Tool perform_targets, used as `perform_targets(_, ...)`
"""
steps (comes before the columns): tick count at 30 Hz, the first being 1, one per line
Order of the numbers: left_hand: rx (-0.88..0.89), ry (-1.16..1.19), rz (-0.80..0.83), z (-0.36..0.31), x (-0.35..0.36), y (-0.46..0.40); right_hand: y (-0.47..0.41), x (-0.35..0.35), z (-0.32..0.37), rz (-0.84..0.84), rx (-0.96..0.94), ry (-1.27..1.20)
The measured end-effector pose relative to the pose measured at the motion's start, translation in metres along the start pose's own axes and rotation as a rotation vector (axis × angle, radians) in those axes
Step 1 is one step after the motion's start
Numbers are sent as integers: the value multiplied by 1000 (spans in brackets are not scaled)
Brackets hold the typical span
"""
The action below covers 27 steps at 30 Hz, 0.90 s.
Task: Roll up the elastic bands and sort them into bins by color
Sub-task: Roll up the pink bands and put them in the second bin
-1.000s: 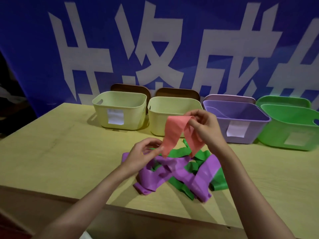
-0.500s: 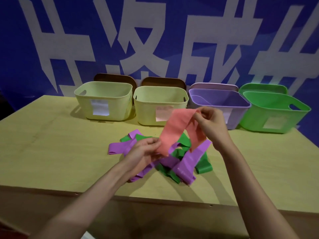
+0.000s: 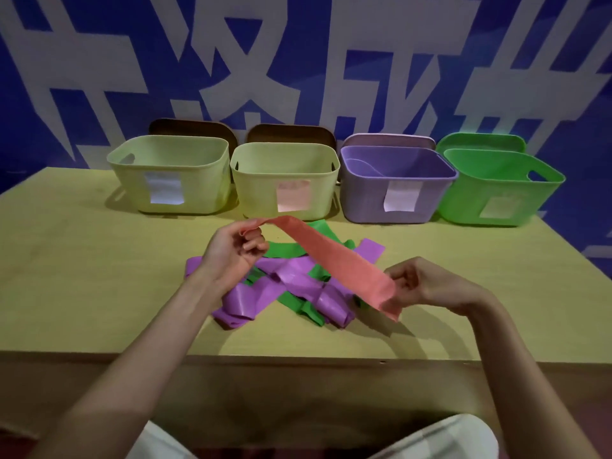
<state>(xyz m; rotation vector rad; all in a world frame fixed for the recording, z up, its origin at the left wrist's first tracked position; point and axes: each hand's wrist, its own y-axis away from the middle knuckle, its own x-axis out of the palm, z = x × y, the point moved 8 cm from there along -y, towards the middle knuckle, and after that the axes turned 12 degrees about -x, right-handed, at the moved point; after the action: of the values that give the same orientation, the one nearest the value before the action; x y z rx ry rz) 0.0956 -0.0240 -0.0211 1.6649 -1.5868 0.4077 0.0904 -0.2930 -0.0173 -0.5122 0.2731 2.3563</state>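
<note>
A pink elastic band (image 3: 334, 260) is stretched flat in the air between my two hands. My left hand (image 3: 233, 250) pinches its far end, up and to the left. Lower right, my right hand (image 3: 427, 281) pinches the near end. Beneath it a tangle of purple bands (image 3: 288, 276) and green bands (image 3: 284, 250) lies on the table. Along the back stand a yellow bin with a white label (image 3: 172, 175), a yellow bin with a pink label (image 3: 284, 180), a purple bin (image 3: 395, 183) and a green bin (image 3: 496, 187).
The bins stand on a yellow-green wooden table (image 3: 82, 260) whose front edge runs near my body. Behind the bins lean their lids (image 3: 193, 127) against a blue banner with large white characters (image 3: 298, 61).
The pink band went from hanging folded at my right hand to being pulled out straight. My left hand rose to the far left end, my right hand dropped to the near right end.
</note>
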Motion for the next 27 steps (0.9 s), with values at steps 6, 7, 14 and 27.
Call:
perform_targets(6,-63,-196,-40,8,-17,-9,9,-40,-30,-426,-17,291)
perform_targets(7,-54,-303,-67,7,-21,-10,13,-48,-32,-551,-35,343)
perform_targets(14,67,-845,-334,-11,-59,-17,41,-58,-25,-825,-242,119)
perform_targets(27,476,-1122,-217,-10,92,-82,67,-41,-6,-587,-301,201)
